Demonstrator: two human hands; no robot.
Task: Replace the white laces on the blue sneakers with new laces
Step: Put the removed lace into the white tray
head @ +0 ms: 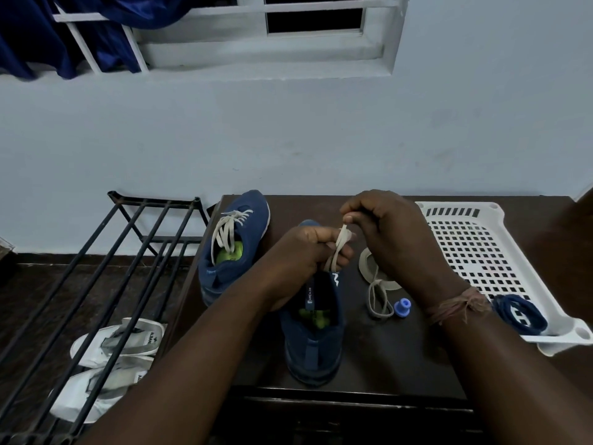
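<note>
Both hands over near sneaker at table's front edge; left hand and right hand fingers pinch white lace.

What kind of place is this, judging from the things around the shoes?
Probably a room in a home: a metal shoe rack with white sandals under it, a barred window with a blue curtain.
</note>
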